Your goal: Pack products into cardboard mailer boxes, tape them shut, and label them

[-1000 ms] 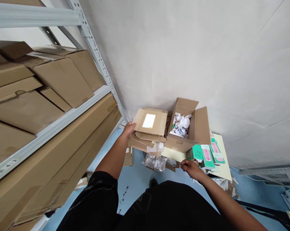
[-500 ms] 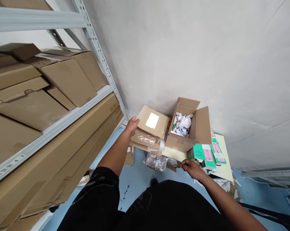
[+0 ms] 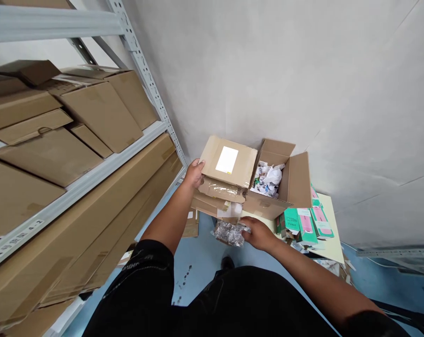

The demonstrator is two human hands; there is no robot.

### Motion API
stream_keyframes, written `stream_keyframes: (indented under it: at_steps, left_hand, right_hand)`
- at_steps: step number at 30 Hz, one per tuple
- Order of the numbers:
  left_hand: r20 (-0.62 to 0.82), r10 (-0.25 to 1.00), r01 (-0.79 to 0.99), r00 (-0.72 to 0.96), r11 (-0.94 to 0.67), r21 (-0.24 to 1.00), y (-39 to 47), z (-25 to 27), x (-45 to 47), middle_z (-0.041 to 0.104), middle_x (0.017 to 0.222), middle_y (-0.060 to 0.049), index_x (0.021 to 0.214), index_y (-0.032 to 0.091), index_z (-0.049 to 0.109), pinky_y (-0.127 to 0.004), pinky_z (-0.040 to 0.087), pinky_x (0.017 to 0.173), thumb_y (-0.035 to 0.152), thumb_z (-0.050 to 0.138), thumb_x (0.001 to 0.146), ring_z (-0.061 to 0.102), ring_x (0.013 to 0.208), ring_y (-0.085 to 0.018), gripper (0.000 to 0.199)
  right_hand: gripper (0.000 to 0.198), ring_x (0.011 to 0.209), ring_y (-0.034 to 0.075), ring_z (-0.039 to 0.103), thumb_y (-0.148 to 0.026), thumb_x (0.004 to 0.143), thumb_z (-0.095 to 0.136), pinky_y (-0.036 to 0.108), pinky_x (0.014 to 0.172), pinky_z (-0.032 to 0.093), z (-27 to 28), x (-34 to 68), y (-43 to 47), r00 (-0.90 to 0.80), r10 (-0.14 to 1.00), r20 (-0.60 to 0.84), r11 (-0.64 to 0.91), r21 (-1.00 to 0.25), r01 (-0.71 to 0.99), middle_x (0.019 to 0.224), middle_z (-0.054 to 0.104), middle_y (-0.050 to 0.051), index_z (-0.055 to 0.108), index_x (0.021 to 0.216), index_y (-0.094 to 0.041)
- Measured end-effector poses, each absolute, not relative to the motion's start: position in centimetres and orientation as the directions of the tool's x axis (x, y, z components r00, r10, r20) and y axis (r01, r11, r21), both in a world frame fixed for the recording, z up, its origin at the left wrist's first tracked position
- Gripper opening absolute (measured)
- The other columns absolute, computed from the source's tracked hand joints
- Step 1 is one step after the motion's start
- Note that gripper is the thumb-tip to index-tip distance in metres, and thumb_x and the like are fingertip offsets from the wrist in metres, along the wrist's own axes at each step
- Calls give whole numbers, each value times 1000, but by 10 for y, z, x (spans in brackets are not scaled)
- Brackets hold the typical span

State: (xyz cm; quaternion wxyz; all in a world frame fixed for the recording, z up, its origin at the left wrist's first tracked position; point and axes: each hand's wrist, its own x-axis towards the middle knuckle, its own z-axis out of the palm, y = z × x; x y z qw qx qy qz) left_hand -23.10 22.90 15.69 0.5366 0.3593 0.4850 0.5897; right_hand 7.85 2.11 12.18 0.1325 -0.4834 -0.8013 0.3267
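My left hand (image 3: 195, 174) grips the left edge of a flattened cardboard piece (image 3: 212, 164) bearing a white label (image 3: 227, 159). It is lifted and tilted above more folded cardboard (image 3: 208, 203) with clear tape on it. My right hand (image 3: 259, 232) is lower, its thumb and fingers closed around the right edge of crumpled clear bubble wrap (image 3: 229, 232). Part of the fingertips is hidden. Just right of the raised cardboard stands an open carton (image 3: 298, 180) filled with crumpled white paper (image 3: 271, 178).
Green and pink boxes (image 3: 306, 227) lie on a pale yellow board (image 3: 329, 210) to the right. A metal rack (image 3: 115, 164) packed with brown cartons (image 3: 99, 112) runs along the left. A grey wall (image 3: 268, 70) rises behind. Cardboard (image 3: 191, 223) lies on the blue floor.
My left hand has raised the labelled cardboard up and to the right. My right hand has moved left from beside the board to the bubble wrap.
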Motion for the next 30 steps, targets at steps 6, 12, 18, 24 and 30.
stream_keyframes:
  at_steps: [6,12,18,24,30]
  left_hand:
    - [-214,940,-285,-265,136,949,202,135,-222,74,94,-6,108,20,60,-31,58,75,46,72,81,71,91,-21,39]
    - [-241,919,-319,-311,137,938,185,122,-222,74,98,-7,107,20,59,-33,59,78,43,70,80,72,91,-21,38]
    - [-264,939,-173,-220,229,958,191,104,-236,76,97,-9,113,19,63,-34,59,75,52,70,81,73,90,-25,47]
    - [-251,965,-88,-71,244,966,207,100,-247,77,94,-9,115,18,67,-36,59,79,53,73,81,73,94,-28,49]
    - [-17,997,-269,-75,-4,963,239,167,-271,75,102,-7,113,18,65,-36,59,85,49,71,89,70,106,-29,40]
  right_hand:
    - [68,146,31,42,-24,86,62,44,119,34,121,20,62,-606,787,-116,502,-449,739,162,43,14,49,152,-17]
    - [61,145,34,37,-25,88,59,47,117,30,91,7,88,-520,844,-128,470,-288,834,163,39,18,50,147,-12]
    - [73,136,37,46,-29,86,61,50,113,32,63,-30,114,-481,863,-154,440,-237,866,157,46,21,40,155,-14]
    - [83,146,42,36,-38,82,68,54,112,35,21,-49,118,-344,814,-467,279,-205,938,169,29,17,38,157,-20]
    - [83,153,43,25,-33,83,69,57,119,30,24,-58,115,-267,820,-507,201,-182,962,172,22,12,39,159,-18]
